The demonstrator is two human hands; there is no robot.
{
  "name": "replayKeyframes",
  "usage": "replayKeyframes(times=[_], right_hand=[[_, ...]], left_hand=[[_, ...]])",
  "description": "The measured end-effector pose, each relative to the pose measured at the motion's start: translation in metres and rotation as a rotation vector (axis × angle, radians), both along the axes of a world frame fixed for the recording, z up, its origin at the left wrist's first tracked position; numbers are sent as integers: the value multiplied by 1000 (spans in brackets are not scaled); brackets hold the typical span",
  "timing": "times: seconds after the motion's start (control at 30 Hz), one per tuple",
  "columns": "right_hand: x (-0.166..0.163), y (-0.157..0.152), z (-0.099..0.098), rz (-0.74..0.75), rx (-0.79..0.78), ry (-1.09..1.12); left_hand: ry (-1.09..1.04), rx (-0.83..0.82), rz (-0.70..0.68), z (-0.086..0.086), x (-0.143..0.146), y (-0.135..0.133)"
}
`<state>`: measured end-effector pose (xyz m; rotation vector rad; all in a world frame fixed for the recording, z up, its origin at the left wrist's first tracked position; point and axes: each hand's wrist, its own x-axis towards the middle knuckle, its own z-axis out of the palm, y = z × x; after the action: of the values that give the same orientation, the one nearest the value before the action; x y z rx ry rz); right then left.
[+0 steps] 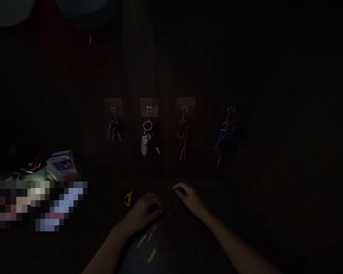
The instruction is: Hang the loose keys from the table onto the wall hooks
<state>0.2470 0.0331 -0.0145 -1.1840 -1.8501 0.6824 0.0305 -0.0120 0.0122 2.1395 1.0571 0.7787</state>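
Dark reddish cord is lying in a loose tangle on the dark tabletop, mostly just near of the two hands, though the dim light is hiding its exact course. The left hand is hovering at the cord's far end with its fingers curled downward, while the right hand is reaching in from the right, its fingers bent and pointing left. A thin strand appears to be running between the two hands, but the shadows are hiding whether either hand is pinching it or only hanging just above it, so neither grip can be read as open or closed.

Silvery metal pieces are lying just near of the left hand, beside the cord. One small yellow piece is sitting left of that hand, and another yellow piece is lying closer to the near edge of the view. Four key bunches are hanging from hooks on a dark far panel, well apart from the hands. A printed cardboard box is standing at far left, beside a blurred patch.
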Motion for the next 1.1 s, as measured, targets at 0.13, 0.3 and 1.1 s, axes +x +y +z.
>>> replayKeyframes(times=[0.13,0.3,1.1], right_hand=[[-4,-5,2,29,7,-20],[-12,-12,8,79,20,-15],[-41,-38,40,148,-155,121]], left_hand=[[-62,-42,86,-3,0,3],[-151,-90,261,3,0,6],[-382,-239,341,5,-1,10]])
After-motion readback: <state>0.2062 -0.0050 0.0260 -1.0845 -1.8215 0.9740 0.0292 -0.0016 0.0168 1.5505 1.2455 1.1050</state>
